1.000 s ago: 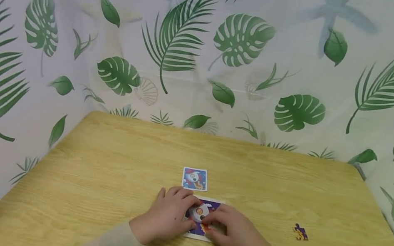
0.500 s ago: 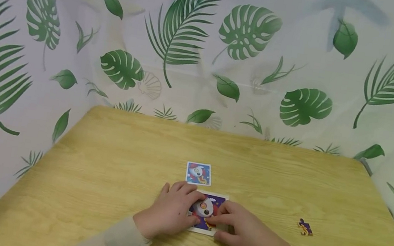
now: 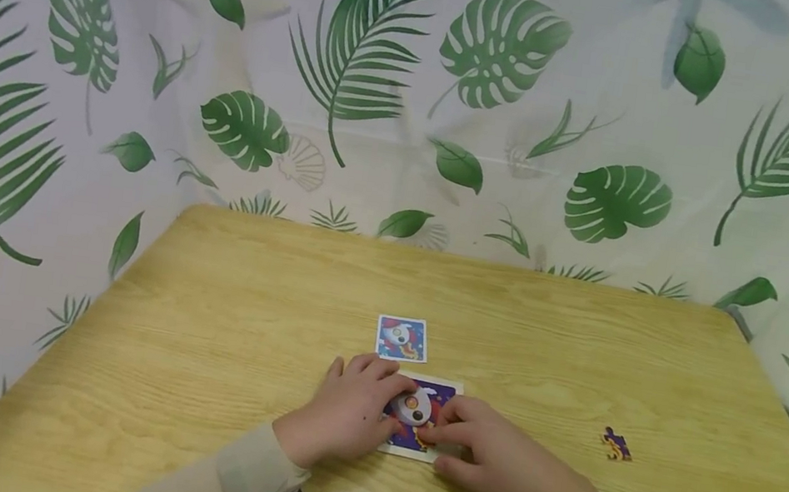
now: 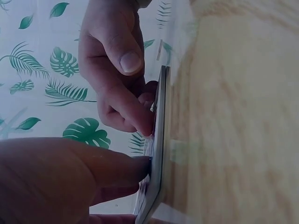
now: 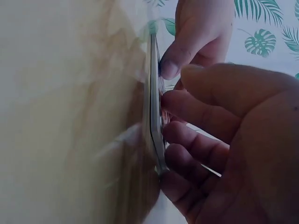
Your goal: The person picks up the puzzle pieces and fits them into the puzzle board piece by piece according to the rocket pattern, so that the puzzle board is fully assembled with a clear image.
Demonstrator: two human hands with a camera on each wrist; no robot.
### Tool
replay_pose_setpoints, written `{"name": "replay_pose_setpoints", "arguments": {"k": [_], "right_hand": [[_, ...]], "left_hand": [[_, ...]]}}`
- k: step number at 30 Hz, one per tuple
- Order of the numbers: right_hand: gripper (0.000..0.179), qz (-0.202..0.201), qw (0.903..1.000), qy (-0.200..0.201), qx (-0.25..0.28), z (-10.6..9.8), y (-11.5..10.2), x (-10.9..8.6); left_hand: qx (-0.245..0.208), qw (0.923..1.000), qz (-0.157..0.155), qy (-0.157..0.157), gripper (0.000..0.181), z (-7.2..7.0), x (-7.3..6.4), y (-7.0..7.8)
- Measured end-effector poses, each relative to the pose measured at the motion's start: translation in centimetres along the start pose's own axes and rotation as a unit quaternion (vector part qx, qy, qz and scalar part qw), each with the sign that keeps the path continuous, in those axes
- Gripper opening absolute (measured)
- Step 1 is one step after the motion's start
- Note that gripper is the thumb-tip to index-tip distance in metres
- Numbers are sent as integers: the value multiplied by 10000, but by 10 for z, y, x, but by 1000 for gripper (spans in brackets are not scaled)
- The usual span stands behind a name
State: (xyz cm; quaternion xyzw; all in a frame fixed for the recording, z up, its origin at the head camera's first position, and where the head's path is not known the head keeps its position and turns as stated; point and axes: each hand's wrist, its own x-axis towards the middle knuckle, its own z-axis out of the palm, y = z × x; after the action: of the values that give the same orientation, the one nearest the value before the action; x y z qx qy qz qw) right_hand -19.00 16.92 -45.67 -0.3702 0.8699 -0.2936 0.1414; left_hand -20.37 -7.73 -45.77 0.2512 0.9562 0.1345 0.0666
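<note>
A jigsaw puzzle (image 3: 414,409) with a white rocket on purple lies in a pale-edged frame (image 3: 403,453) on the table. My left hand (image 3: 344,411) rests along its left side, thumb and forefinger tips on the picture. From the right, my right hand (image 3: 507,468) presses a bent forefinger near the rocket's flame, its thumb by the frame's lower edge. In the left wrist view the frame (image 4: 160,126) appears edge-on, and the right hand's fingertip touches its face. The right wrist view shows several fingertips of that hand against the puzzle, thumb held away.
A small picture card (image 3: 402,338) with the same rocket lies just beyond the puzzle. To the right sits one loose purple and yellow jigsaw piece (image 3: 616,445). Behind the wooden table (image 3: 245,284) hangs a leaf-print curtain (image 3: 498,50).
My right forefinger and thumb have spread apart and shifted slightly right over the puzzle, uncovering more of the rocket. The left hand stays in place; the whole view has tilted a little.
</note>
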Motion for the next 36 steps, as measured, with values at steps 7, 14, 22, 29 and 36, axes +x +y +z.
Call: {"name": "replay_pose_setpoints", "arguments": {"k": [7, 14, 22, 29, 36], "right_hand": [[26, 68, 9977, 650, 149, -16, 19, -18], [21, 622, 9857, 1496, -451, -35, 53, -63], [30, 1518, 9636, 1933, -1051, -59, 91, -122], [49, 2260, 9545, 1532, -1201, -67, 113, -151], [36, 2265, 9576, 1480, -994, -66, 121, -149]], "left_hand": [[-136, 9998, -76, -80, 57, 1, -2, 0], [-105, 9993, -58, -353, 70, -2, -6, -3], [-198, 9984, 238, -476, 76, 1, -6, -2], [-200, 9969, 275, -703, 82, -3, -8, -4], [-150, 9971, 306, -687, 84, -7, -8, -7]]}}
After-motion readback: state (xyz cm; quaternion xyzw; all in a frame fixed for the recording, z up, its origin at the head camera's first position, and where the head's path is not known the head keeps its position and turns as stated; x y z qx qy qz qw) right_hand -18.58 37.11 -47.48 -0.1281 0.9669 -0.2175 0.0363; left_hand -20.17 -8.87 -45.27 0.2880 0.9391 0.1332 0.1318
